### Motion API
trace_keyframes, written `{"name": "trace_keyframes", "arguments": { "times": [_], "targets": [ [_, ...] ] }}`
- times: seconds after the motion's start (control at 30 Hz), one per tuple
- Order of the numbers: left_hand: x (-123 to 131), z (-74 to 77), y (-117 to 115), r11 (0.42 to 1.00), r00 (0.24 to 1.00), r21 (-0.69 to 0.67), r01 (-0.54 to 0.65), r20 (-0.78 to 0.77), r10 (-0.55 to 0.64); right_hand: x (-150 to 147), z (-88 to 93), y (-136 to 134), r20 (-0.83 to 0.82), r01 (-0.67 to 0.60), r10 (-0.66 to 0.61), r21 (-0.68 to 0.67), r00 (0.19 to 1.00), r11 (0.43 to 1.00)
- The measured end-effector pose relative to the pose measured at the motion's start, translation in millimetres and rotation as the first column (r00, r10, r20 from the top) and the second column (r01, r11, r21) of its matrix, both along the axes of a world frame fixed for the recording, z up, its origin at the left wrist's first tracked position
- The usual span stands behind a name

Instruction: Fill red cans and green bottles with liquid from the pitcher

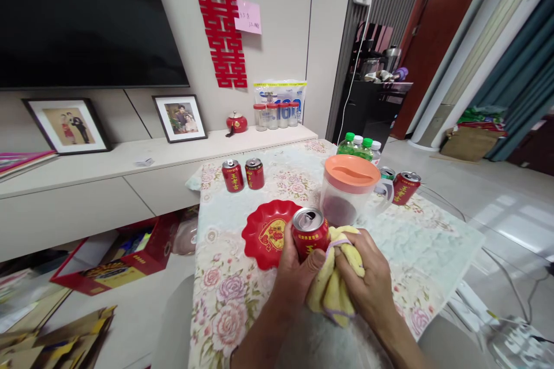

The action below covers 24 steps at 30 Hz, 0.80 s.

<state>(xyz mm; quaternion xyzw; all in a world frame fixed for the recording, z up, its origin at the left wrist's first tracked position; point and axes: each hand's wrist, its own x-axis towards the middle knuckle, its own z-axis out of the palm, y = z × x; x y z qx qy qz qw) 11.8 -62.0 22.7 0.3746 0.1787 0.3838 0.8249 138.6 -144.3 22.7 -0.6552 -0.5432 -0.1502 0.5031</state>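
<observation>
My left hand (298, 274) is wrapped round a red drink can (310, 232), which stands near upright above the table with its top opening showing. In my right hand (367, 268) is a bunched yellow cloth (331, 288) with a purple edge, pressed against the can's right side. Just behind and left of the can lies a red scalloped plate (255, 242) with a gold heart print. A clear plastic pitcher (341, 199) with an orange lid (351, 170) stands behind my hands, something dark inside it.
Two red cans, one (234, 176) beside another (254, 173), stand at the table's back left. Another red can (405, 188) stands right of the pitcher, near green-capped bottles (367, 147). A flowered tablecloth (229, 311) covers the table. A red box (125, 259) lies on the floor at left.
</observation>
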Motion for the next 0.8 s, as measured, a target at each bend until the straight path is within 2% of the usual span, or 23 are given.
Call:
{"name": "trace_keyframes", "arguments": {
  "times": [0.13, 0.3, 0.43, 0.5, 0.6, 0.73, 0.8],
  "targets": [
    [-2.1, 3.5, -3.6, 0.997, 0.997, 0.039, 0.065, -0.042, -0.063, -3.3, 5.5, -4.4, -0.001, 0.04, -0.04, 0.052, 0.999, 0.998],
    [-1.3, 0.5, -3.5, 0.982, 0.988, 0.118, 0.147, -0.06, -0.14, -7.4, 11.2, -7.5, 0.006, 0.082, -0.083, 0.092, 0.997, 0.992],
    [-1.1, 0.3, -4.1, 0.953, 0.984, 0.248, 0.174, -0.078, -0.159, -7.9, 15.1, -8.5, 0.049, 0.103, -0.111, 0.138, 0.993, 0.985],
    [-2.5, 1.4, -4.7, 0.948, 0.984, 0.269, 0.17, -0.105, -0.147, -5.7, 15.2, -8.8, 0.039, 0.107, -0.114, 0.142, 0.993, 0.984],
    [-3.7, 0.3, -4.4, 0.959, 0.985, 0.233, 0.163, -0.1, -0.143, 0.7, 12.2, -8.9, -0.057, 0.117, -0.111, 0.11, 0.992, 0.987],
    [-1.2, -8.0, -2.9, 0.958, 0.978, 0.227, 0.174, 0.07, -0.194, 9.2, 5.6, -7.2, -0.229, 0.103, -0.082, 0.077, 0.97, 0.992],
    [-0.1, -12.5, -2.7, 0.959, 0.974, 0.225, 0.172, 0.104, -0.2, 10.5, 3.4, -5.3, -0.274, 0.096, -0.075, 0.064, 0.959, 0.993]
  ]
}}
